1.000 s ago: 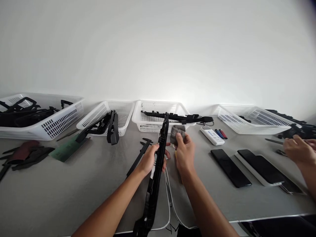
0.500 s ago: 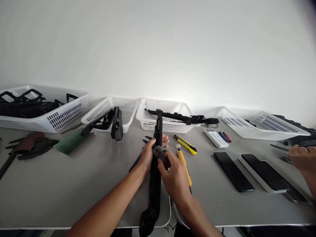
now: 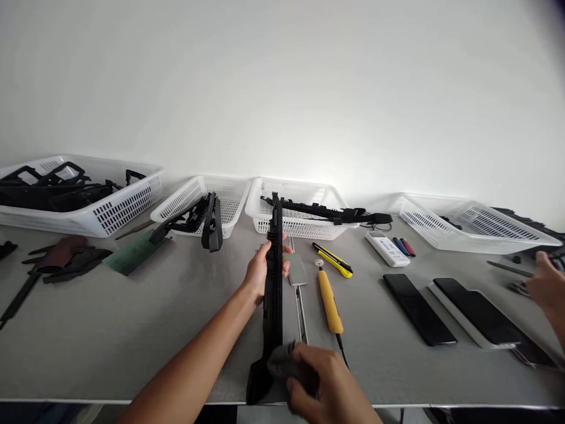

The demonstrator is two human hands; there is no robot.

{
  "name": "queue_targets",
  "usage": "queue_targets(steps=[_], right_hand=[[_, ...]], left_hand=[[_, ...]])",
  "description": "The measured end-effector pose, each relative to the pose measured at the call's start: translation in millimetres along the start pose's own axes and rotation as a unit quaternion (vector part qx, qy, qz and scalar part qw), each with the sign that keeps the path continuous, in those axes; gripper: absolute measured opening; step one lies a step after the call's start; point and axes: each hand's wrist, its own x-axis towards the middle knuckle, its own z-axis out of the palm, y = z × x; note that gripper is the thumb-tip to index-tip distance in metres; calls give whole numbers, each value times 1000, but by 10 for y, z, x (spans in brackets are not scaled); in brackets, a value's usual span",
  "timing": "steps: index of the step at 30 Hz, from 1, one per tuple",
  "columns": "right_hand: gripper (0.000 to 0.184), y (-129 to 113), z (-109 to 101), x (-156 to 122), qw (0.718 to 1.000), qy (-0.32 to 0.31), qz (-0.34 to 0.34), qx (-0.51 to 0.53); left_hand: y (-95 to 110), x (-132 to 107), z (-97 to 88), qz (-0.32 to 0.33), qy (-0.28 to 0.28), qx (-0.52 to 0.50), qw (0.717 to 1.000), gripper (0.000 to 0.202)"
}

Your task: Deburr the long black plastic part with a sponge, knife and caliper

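Note:
My left hand [image 3: 261, 272] grips the upper part of a long black plastic strip [image 3: 274, 282] that lies lengthwise on the grey table [image 3: 132, 318], running from the middle basket toward me. At the near end of the strip, my right hand [image 3: 324, 386] is closed on a small grey cloth [image 3: 280, 366] pressed against it. A grey flat block [image 3: 295, 268] lies just right of the strip, by my left hand.
A yellow-handled tool [image 3: 330, 294] and a yellow utility knife [image 3: 333, 259] lie right of the strip. White baskets [image 3: 291, 206] of black parts line the back. Farther right are a remote [image 3: 388, 248], dark flat panels [image 3: 418, 308] and another person's hand [image 3: 547, 288].
My right hand has slid the cloth down the strip from its upper part to its near end. The left hand keeps its hold near the top.

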Motion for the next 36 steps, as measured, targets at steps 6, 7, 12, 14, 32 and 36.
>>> queue_targets(steps=[6, 7, 12, 14, 32, 36], right_hand=[[16, -111, -475, 699, 974, 217, -34, 62], [16, -125, -575, 846, 961, 263, -45, 71], [17, -258, -1082, 1467, 904, 422, -65, 30], [18, -283, -1185, 1591, 885, 459, -77, 20], [38, 150, -1073, 889, 978, 195, -22, -69], [38, 192, -1110, 1201, 967, 223, -5, -125]], left_hand=[[-236, -98, 80, -100, -40, -10, 994, 24], [-267, -126, 100, -107, -46, 1, 993, 22], [-294, -235, 151, -96, -99, 71, 988, 29], [-271, -228, 131, -105, -114, 79, 985, 34], [86, 46, -87, 56, 44, 0, 997, 31], [77, 79, -166, 69, 63, 57, 994, 39]])
